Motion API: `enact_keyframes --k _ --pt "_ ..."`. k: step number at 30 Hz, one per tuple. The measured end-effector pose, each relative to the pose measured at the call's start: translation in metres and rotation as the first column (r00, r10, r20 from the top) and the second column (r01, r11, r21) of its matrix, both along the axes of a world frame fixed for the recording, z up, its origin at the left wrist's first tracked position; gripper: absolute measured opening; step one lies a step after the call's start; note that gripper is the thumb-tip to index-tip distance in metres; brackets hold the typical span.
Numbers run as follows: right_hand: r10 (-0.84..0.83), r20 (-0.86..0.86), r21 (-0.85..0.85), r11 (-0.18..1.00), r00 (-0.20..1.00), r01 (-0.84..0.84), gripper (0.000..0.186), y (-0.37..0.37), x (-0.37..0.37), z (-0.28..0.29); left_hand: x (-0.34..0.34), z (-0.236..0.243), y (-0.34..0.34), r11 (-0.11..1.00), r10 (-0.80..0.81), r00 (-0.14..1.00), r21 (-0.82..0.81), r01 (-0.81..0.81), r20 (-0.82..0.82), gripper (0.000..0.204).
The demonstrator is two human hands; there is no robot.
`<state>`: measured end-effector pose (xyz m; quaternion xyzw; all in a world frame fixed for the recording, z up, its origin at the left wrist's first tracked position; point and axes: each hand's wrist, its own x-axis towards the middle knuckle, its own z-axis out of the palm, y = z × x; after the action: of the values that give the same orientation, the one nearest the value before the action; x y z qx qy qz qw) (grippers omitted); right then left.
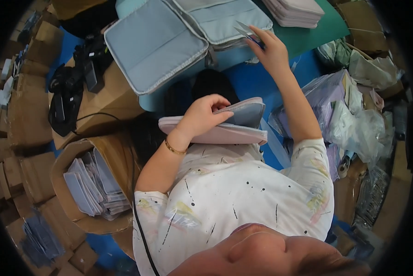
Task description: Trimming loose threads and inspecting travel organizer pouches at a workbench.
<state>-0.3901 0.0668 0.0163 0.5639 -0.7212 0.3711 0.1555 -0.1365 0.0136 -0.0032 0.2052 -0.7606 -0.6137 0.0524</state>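
Close to my body, my left hand [205, 116] grips a pale pink zip case [225, 135] by its edge, fingers reaching inside. The case gapes partly, and its grey lining [248, 115] shows. Farther off to the right, my right hand [271, 49] is closed around small scissors [248, 34] with metal blades and a dark blue handle. The blade tips are above an opened grey case [229, 20] on the table; whether they touch it I cannot tell. Left of it lies a second flat grey panel [155, 46] with a light zip edge.
A stack of pink cases [294, 13] stands on a green mat [328, 23]. At my left, a cardboard box [61, 184] holds several flat pale pieces. Black straps and devices [89, 69] lie on another carton. Plastic-wrapped bundles [319, 99] sit on the right; a cable runs down my left side.
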Motion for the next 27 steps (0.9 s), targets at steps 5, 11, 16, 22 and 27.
enact_keyframes --k 5,11,16,22,27 --pt "-0.089 -0.219 0.076 0.991 0.972 0.108 0.033 -0.093 -0.047 -0.020 0.001 0.004 0.005 0.997 0.000 0.998 -0.071 0.003 0.055 0.028" --pt "-0.071 -0.377 0.049 0.994 0.923 0.096 0.032 -0.108 -0.040 -0.011 0.014 -0.001 -0.004 0.998 0.060 0.998 0.007 -0.060 0.013 0.018" --pt "0.572 0.556 0.196 0.615 0.603 -0.764 0.025 -0.028 0.009 0.002 0.018 -0.010 -0.010 0.987 0.161 0.986 0.002 -0.161 -0.052 0.016" --pt "0.387 0.827 0.292 0.325 0.408 -0.900 0.034 0.049 0.014 0.006 0.006 -0.009 -0.009 0.985 0.121 0.982 -0.104 -0.137 -0.147 0.012" --pt "0.411 0.780 0.299 0.419 0.473 -0.857 0.026 0.065 0.015 0.009 0.000 -0.016 -0.002 0.966 0.156 0.960 -0.167 -0.197 -0.231 0.012"
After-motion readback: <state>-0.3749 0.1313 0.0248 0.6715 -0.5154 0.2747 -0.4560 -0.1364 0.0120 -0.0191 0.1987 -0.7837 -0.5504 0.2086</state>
